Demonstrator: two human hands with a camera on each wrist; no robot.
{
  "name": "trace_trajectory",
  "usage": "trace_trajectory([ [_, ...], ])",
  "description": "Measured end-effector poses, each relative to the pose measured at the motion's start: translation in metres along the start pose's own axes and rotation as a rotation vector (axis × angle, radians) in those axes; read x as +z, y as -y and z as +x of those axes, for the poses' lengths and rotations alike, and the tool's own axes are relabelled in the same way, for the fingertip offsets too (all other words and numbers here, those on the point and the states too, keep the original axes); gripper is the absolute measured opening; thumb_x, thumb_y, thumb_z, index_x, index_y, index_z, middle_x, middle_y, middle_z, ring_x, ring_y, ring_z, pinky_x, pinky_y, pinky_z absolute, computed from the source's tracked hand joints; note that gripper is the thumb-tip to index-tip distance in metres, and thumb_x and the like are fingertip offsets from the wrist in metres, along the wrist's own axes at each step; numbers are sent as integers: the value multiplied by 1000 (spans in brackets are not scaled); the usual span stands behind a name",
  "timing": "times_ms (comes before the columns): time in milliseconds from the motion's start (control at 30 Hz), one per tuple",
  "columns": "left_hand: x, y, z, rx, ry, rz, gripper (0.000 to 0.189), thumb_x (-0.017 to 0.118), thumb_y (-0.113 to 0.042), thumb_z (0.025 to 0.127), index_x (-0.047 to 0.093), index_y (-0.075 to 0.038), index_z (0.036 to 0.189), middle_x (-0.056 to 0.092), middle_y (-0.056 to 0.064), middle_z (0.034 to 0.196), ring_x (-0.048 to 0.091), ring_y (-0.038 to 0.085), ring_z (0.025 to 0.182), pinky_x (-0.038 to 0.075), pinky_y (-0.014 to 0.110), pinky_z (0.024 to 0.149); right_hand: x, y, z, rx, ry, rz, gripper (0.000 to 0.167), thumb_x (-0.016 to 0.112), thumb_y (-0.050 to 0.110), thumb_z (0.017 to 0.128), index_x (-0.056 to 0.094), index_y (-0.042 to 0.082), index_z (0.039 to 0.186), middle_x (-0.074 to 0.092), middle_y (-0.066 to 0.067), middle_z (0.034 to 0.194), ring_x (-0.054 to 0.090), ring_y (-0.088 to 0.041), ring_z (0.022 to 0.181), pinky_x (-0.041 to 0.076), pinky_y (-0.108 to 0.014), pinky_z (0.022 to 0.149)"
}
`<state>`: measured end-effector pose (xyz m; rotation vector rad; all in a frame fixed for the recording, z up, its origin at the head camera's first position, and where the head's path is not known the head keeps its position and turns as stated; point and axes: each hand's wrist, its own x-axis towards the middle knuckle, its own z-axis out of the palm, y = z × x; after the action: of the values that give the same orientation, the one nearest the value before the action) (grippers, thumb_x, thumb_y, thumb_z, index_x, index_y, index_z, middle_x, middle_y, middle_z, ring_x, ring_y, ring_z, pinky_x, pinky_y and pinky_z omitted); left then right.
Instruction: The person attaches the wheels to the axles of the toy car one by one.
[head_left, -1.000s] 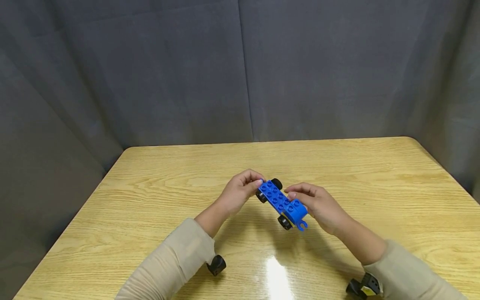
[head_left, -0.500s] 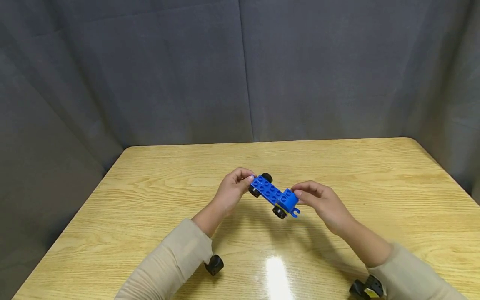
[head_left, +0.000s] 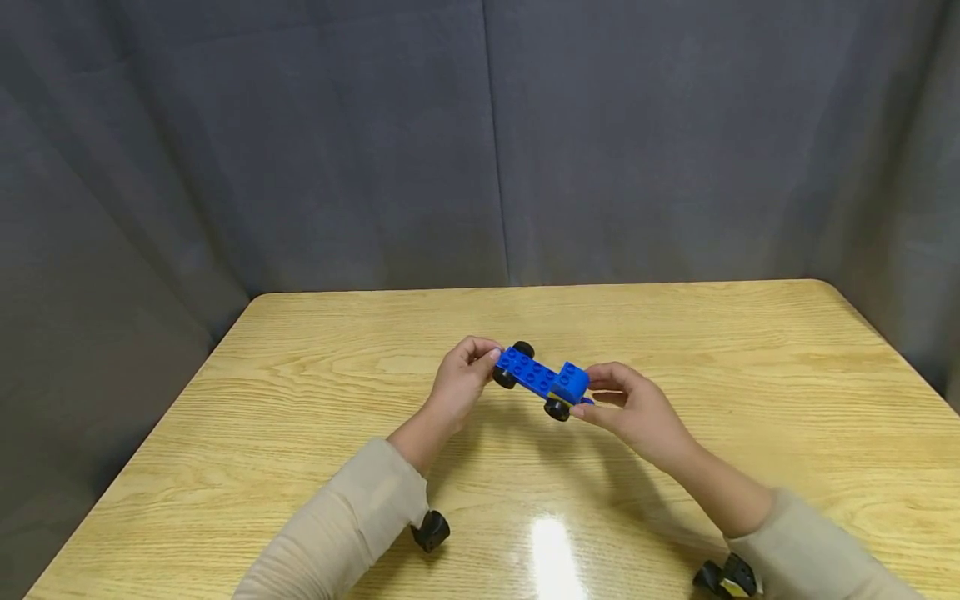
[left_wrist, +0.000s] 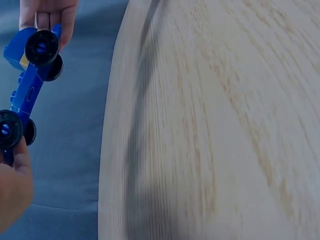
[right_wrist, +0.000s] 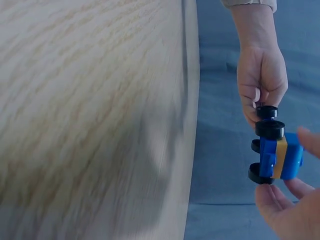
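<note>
Held up over the table is a blue toy-brick car (head_left: 532,375) with black wheels, studs on its flat bed and a rounded blue brick (head_left: 572,382) at its right end. Under that brick runs a yellow layer (right_wrist: 280,157), plain in the right wrist view. My left hand (head_left: 459,385) pinches the bed's far-left end between thumb and fingers. At the rounded end, my right hand (head_left: 637,417) has its thumb low by the small hook and its fingers on the brick's far side. The left wrist view shows the car's underside (left_wrist: 31,92) and wheels.
A wooden table (head_left: 330,367) spreads beneath both hands, with a bright glare patch near its front. Grey curtains (head_left: 360,167) stand behind it and at both sides. Black wrist cameras (head_left: 431,531) hang below the sleeves.
The car has moved left and slightly up, and turned closer to level. My right hand's fingers have shifted from its side to around the rounded end; the left hand keeps its pinch.
</note>
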<state>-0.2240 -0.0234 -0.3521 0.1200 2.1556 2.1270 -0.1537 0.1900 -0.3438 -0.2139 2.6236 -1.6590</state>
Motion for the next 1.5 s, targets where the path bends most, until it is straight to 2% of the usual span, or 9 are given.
trace_trajectory([
  [167, 2, 1, 1, -14, 6, 12, 16, 50, 0, 102, 58, 11, 111, 58, 6, 101, 52, 6, 83, 50, 18, 82, 3, -2, 3, -48, -55, -57, 39, 70, 1, 91, 56, -12, 125, 58, -27, 121, 62, -43, 114, 56, -41, 96],
  [333, -3, 5, 3, 0, 67, 67, 16, 52, 1, 101, 60, 12, 110, 59, 8, 99, 55, 7, 83, 54, 22, 84, 0, -3, 4, -52, -67, -73, 36, 67, 0, 92, 57, -11, 125, 57, -24, 118, 63, -39, 112, 56, -40, 96],
  [467, -9, 7, 4, 10, 133, 150, 17, 54, 2, 100, 62, 11, 111, 62, 10, 99, 61, 9, 86, 57, 31, 90, -3, -6, 6, -39, -42, -68, 36, 65, 2, 94, 57, -10, 127, 58, -25, 121, 62, -40, 114, 55, -44, 98],
  [567, -14, 5, 4, 9, 183, 253, 19, 59, 1, 97, 64, 8, 115, 66, 14, 103, 64, 12, 88, 56, 36, 93, -5, -8, 9, -34, -24, -76, 37, 65, 3, 95, 56, -10, 129, 59, -26, 122, 61, -40, 115, 54, -46, 99],
  [733, -20, 5, 8, 34, 258, 409, 26, 62, 1, 95, 64, 5, 121, 66, 19, 117, 62, 20, 98, 55, 31, 88, -10, -10, 15, -40, 10, -116, 40, 63, 2, 95, 54, -11, 132, 60, -28, 124, 60, -43, 116, 54, -49, 98],
  [933, -21, 7, 13, 15, 305, 467, 32, 61, 5, 95, 61, 4, 127, 61, 21, 126, 61, 26, 105, 56, 29, 88, -15, -15, 25, -51, 54, -158, 42, 64, 4, 95, 54, -11, 133, 61, -29, 123, 63, -40, 110, 57, -47, 91],
  [1067, -19, 10, 18, 24, 318, 532, 33, 61, 6, 94, 62, 3, 128, 63, 19, 123, 62, 25, 104, 56, 30, 88, -18, -19, 32, -31, 93, -160, 43, 65, 5, 95, 54, -12, 133, 63, -30, 124, 63, -41, 111, 57, -45, 89],
  [1300, -15, 14, 24, 35, 348, 648, 32, 68, 2, 91, 64, 3, 123, 65, 16, 109, 62, 22, 97, 55, 31, 85, -21, -27, 42, 48, 153, -143, 42, 65, 4, 95, 54, -10, 134, 58, -31, 132, 60, -44, 118, 56, -48, 94],
  [1500, -12, 20, 27, 25, 392, 719, 29, 70, 0, 90, 65, 2, 119, 68, 16, 110, 64, 25, 101, 55, 31, 87, -24, -32, 46, 68, 186, -150, 43, 66, 3, 94, 55, -10, 133, 57, -32, 132, 59, -44, 119, 56, -46, 93],
])
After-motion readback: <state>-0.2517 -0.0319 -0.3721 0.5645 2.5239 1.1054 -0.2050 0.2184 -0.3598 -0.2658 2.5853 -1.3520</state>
